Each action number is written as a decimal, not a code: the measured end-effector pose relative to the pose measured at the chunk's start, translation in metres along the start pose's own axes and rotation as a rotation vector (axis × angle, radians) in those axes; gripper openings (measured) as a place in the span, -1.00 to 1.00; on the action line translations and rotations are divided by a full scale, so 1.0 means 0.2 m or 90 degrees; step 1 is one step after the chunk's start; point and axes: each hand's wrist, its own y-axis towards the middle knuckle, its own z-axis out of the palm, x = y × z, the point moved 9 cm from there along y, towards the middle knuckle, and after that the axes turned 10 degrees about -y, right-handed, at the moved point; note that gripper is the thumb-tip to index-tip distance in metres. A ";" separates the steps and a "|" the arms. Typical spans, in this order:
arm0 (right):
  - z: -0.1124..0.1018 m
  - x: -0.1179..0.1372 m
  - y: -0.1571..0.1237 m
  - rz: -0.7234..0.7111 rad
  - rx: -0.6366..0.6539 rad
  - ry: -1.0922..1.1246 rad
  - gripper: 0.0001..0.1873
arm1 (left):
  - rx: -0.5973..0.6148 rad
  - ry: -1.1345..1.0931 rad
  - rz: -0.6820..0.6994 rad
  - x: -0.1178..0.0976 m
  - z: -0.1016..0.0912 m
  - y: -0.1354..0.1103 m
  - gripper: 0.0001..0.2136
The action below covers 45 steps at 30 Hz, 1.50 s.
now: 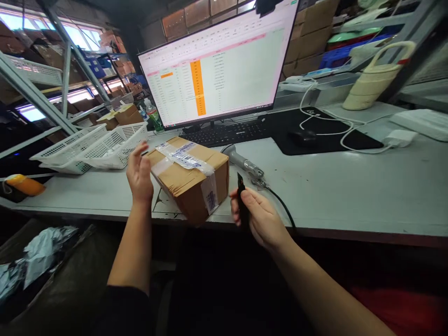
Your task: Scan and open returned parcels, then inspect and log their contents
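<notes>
A brown cardboard box (196, 193) sits at the front edge of the desk, with printed clear tape (185, 156) across its top and down one side. My left hand (139, 175) is raised at the box's left side, fingers apart and holding nothing; whether it touches the cardboard I cannot tell. To the right of the box, my right hand (261, 212) is wrapped around a black utility knife (242, 200), its tip pointing up. Just behind the knife lies a grey barcode scanner (243, 161) with a black cable running off the desk edge.
A large monitor (224, 70) stands behind a black keyboard (227, 134). White plastic baskets (115, 147) are at the left. On the right are a mouse (303, 136) on a black mat (294, 148), white cables and a cream tumbler (371, 84). A dark sack (59, 280) is below left.
</notes>
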 end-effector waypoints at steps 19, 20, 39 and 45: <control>0.05 0.07 0.63 -0.128 -0.133 -0.101 -0.61 | 0.004 0.221 0.325 -0.48 -0.23 -0.66 -0.67; 0.10 0.07 0.68 -0.116 -0.102 -0.116 -0.61 | 0.015 0.205 0.268 -0.45 -0.23 -0.61 -0.54; -0.04 0.36 0.32 -0.114 -0.109 -0.076 -0.74 | 0.204 0.157 0.124 -0.36 0.01 -0.30 -0.74; 0.01 0.45 0.07 -0.233 -0.067 -0.321 -0.70 | 0.255 0.172 0.158 -0.39 0.06 -0.25 -0.73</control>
